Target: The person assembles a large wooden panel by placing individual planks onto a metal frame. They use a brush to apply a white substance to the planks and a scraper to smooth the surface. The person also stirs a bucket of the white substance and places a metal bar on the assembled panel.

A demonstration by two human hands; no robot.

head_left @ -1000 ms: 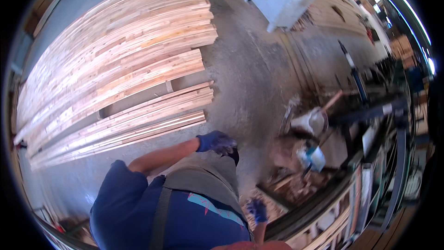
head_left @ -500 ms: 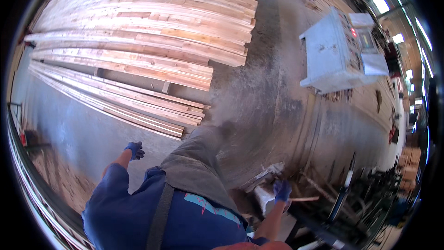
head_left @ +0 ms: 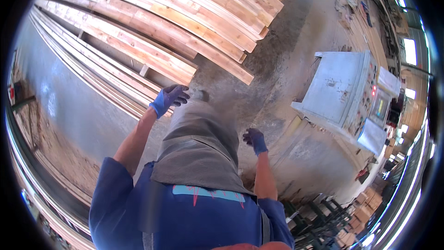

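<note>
In a blue glove, my left hand (head_left: 171, 99) is held out with its fingers apart and nothing in them. In the picture it overlaps the near ends of a bundle of thin wooden strips (head_left: 121, 79); whether it touches them I cannot tell. A wider laminated wooden board (head_left: 152, 52) ends just beyond it. My right hand (head_left: 255, 140), gloved too, hangs over the floor to the right of my grey apron (head_left: 199, 146). Its fingers are loosely bent and apart, holding nothing.
Many long wooden boards (head_left: 203, 16) lie in rows at the far left. On the right stands a pale control cabinet (head_left: 333, 88) with a lit panel. Dark machinery (head_left: 314, 222) and stacked wooden blocks (head_left: 365, 208) are at the lower right. A metal rail (head_left: 41, 180) runs along the left.
My left hand has moved forward and right to the ends of the strips. The right hand has left the stick and white item on the right and swung forward and inward. The view has turned.
</note>
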